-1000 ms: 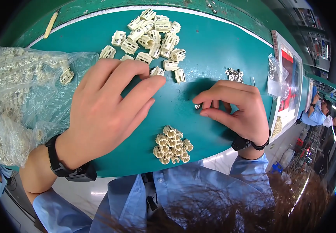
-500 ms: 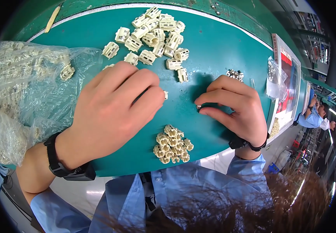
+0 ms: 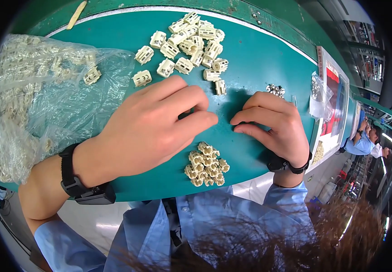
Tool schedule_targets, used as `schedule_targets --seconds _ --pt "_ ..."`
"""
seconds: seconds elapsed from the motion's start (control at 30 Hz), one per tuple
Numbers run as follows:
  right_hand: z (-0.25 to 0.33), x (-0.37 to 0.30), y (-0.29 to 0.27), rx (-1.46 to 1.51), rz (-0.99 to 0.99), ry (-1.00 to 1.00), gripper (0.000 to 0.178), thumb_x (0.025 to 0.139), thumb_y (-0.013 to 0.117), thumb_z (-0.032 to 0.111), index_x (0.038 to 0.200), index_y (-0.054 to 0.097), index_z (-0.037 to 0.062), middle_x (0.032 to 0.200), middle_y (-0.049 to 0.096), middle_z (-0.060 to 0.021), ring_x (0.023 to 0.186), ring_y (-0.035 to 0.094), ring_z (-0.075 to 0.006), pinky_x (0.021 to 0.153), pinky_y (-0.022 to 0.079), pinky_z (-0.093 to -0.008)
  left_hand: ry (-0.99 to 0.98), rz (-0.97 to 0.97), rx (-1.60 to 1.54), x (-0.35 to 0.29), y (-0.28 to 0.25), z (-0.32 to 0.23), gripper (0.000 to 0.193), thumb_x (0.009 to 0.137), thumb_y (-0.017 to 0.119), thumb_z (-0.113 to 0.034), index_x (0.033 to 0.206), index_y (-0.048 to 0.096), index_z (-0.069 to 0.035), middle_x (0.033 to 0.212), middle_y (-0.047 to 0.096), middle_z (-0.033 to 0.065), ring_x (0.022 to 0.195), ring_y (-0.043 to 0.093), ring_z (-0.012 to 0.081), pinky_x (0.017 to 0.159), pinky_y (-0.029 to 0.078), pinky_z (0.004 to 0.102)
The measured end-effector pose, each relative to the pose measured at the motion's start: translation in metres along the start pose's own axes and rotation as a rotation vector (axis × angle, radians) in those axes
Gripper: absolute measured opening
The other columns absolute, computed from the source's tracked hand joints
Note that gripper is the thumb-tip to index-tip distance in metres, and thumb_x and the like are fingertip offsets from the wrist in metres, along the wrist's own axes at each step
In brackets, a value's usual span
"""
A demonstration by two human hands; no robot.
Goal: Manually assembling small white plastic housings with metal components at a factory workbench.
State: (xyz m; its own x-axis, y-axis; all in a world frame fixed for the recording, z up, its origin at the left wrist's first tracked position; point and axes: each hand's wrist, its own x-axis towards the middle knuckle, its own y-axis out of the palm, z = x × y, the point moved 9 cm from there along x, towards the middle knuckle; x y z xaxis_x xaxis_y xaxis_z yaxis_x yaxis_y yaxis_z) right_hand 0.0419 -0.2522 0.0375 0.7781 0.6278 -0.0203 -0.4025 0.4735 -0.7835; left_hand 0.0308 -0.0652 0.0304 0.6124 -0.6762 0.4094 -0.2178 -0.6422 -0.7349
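My left hand is over the middle of the green work surface, fingers curled and pressed together. They hide what they hold; a cream plastic part showed at their tips half a second ago. To its right, my right hand pinches thumb and forefinger together. A small metal piece was between them in the earlier frame and is barely visible now. Beyond the left hand lies a loose heap of slotted cream plastic sleeves. A neat cluster of cream sleeves standing on end is near the front edge.
A clear plastic bag full of cream sleeves covers the left side. Small shiny metal pieces are piled beyond my right hand. A small clear bag lies by a white-framed board at right. Another person is farther off.
My left hand has moved right, closer to my right hand, uncovering a loose sleeve. The metal piece in my right fingertips has become hidden. The view has shifted slightly.
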Motion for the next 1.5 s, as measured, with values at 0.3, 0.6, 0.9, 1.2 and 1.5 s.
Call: schedule_targets --seconds 0.3,0.6,0.9,1.2,1.5 --pt "-0.002 -0.001 -0.010 -0.027 -0.040 -0.030 0.022 0.083 0.094 0.008 0.104 0.087 0.0073 0.097 0.073 -0.0068 0.086 0.072 -0.0260 0.072 0.056 -0.0393 -0.038 0.038 -0.188 0.001 0.000 0.004 0.030 0.084 0.090 0.000 0.112 0.081 -0.009 0.114 0.077 0.0050 0.097 0.070 0.0280 0.081 0.060 0.0382" --pt "-0.001 -0.001 -0.004 -0.068 -0.037 -0.058 0.022 0.082 0.094 0.009 0.103 0.086 0.0073 0.095 0.073 -0.0060 0.085 0.072 -0.0254 0.070 0.056 -0.0389 -0.083 0.040 -0.221 -0.002 -0.001 0.007 0.036 0.080 0.092 0.000 0.114 0.082 -0.009 0.115 0.077 0.0067 0.099 0.071 0.0295 0.083 0.060 0.0399" --pt "0.000 0.002 -0.005 -0.087 -0.043 -0.097 0.020 0.083 0.094 0.013 0.099 0.085 0.0086 0.094 0.073 -0.0045 0.082 0.072 -0.0248 0.068 0.055 -0.0387 -0.121 0.071 -0.206 -0.006 -0.006 0.011 0.037 0.079 0.094 -0.002 0.113 0.083 -0.009 0.109 0.074 0.0063 0.098 0.070 0.0291 0.082 0.059 0.0397" --pt "0.004 0.001 -0.004 -0.130 -0.057 -0.157 0.018 0.083 0.093 0.015 0.097 0.084 0.0097 0.092 0.073 -0.0030 0.080 0.072 -0.0236 0.065 0.055 -0.0384 -0.125 0.073 -0.158 -0.005 0.000 0.009 0.032 0.080 0.096 -0.006 0.108 0.081 -0.009 0.102 0.071 0.0046 0.091 0.066 0.0278 0.080 0.057 0.0397" --pt "0.028 0.008 0.001 0.030 -0.139 -0.182 0.023 0.079 0.098 0.014 0.097 0.086 0.0090 0.087 0.073 -0.0042 0.075 0.071 -0.0231 0.062 0.054 -0.0373 -0.113 0.052 -0.152 -0.004 0.005 0.004 0.029 0.081 0.095 -0.010 0.105 0.080 -0.010 0.101 0.069 0.0049 0.090 0.064 0.0286 0.077 0.056 0.0403"
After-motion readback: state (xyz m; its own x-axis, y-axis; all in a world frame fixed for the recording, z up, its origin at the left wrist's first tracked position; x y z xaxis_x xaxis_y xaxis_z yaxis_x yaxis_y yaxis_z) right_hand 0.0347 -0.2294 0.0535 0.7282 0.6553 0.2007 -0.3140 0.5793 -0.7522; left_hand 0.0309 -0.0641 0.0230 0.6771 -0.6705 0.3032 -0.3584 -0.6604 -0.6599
